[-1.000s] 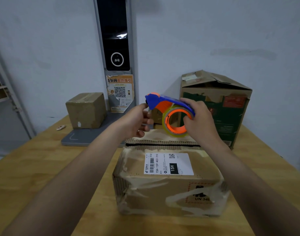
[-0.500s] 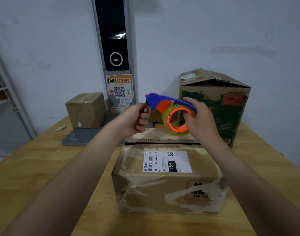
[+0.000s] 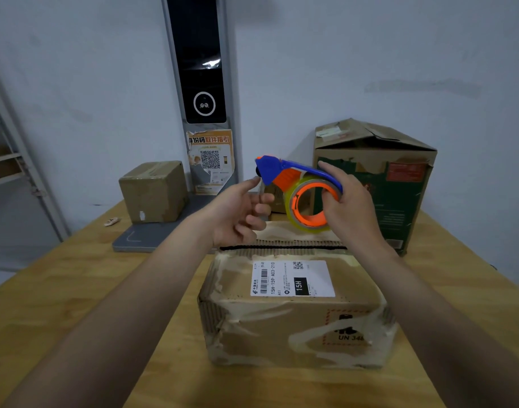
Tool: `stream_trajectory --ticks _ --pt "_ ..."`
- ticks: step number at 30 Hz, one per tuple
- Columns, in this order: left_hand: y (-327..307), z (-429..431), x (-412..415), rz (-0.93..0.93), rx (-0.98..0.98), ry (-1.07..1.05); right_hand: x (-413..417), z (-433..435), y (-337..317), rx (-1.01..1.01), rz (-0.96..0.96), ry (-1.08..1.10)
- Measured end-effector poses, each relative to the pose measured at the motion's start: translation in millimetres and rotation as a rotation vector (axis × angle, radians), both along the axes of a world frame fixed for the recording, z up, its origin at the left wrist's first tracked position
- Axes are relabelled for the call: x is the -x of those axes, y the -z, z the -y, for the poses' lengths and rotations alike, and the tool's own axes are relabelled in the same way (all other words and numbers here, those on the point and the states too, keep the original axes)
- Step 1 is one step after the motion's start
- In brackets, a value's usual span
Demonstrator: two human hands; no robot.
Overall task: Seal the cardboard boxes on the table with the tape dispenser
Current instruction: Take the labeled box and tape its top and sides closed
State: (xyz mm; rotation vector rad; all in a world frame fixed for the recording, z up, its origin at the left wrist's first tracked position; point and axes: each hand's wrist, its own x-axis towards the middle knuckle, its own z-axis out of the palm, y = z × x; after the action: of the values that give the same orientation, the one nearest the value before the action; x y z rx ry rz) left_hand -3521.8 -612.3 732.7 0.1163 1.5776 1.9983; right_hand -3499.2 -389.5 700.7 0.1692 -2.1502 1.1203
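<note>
**Left hand (image 3: pixel 237 213) has opened beside the raised tape dispenser (image 3: pixel 284 172)**

Half a second ago the left hand's fingers were curled. Now they are loose and apart, holding nothing that can be seen. The forefinger reaches up to the dispenser's blue nose; whether it touches is unclear.

A wooden table (image 3: pixel 61 290) fills the lower view. At its far right stands a tall box (image 3: pixel 399 201) printed in green, its top flaps partly raised. Nearest the person sits a worn box (image 3: pixel 281 325) with a white shipping label (image 3: pixel 293 278), a dark gap showing between its top flaps. A small box (image 3: pixel 153 191) rests far left on a grey plate (image 3: pixel 152 234).

The blue and orange dispenser is held in the air above the far edge of the near box, nose pointing left. The right hand (image 3: pixel 349 207) grips it, fingers wrapped over the handle and tape roll.
</note>
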Motion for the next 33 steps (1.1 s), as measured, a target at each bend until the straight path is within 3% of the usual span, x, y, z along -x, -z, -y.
stream_trajectory --ticks 4,8,15,23,27,33 --pt "0 1 4 -0.068 -0.049 -0.106 -2 1 1 -0.012 -0.004 -0.010" --pt "2 7 7 -0.221 0.073 -0.217 -5 0 3 -0.010 -0.030 -0.018" --pt "14 17 6 -0.313 0.122 -0.250 -13 0 11 0.065 -0.071 -0.077" --pt "30 22 -2 -0.521 0.292 -0.226 -22 -12 14 -0.165 -0.049 0.018" --pt "45 32 -2 -0.558 0.316 -0.100 -37 -19 16 -0.288 -0.103 0.053" --pt "56 71 3 -0.582 0.310 -0.248 -46 -55 19 -0.198 -0.128 0.114"
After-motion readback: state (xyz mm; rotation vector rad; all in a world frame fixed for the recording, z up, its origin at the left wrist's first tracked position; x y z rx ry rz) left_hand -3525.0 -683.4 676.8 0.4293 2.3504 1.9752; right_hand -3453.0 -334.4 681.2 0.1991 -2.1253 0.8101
